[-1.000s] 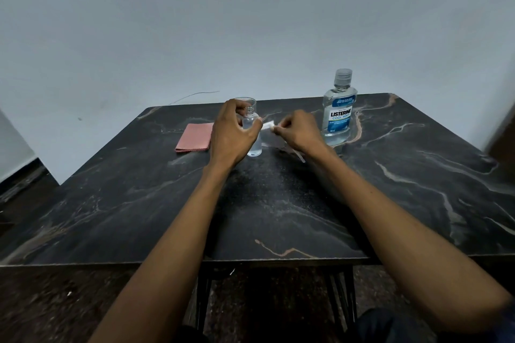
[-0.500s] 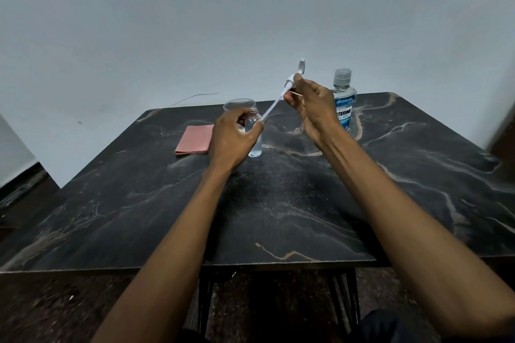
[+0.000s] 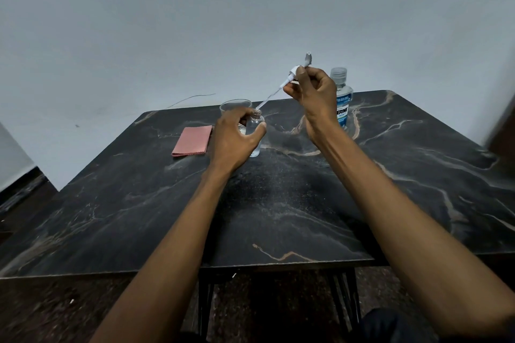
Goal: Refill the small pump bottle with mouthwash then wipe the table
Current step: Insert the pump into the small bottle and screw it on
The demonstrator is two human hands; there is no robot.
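Fingers (image 3: 302, 75) of right hand (image 3: 317, 92) pinching pump head (image 3: 296, 69), now lifted clear of small bottle (image 3: 255, 133) gripped upright on desk (image 3: 278, 203) by left hand (image 3: 234, 139), neck open for mouthwash bottle (image 3: 342, 100).

Small clear pump bottle (image 3: 255, 133) stands upright, mouth open, on the dark marble table (image 3: 292, 203). Its white pump head (image 3: 296, 69) hangs tilted above, tube slanting toward the neck. Capped mouthwash bottle (image 3: 343, 97) stands far right; pink cloth (image 3: 192, 140) lies flat, left.
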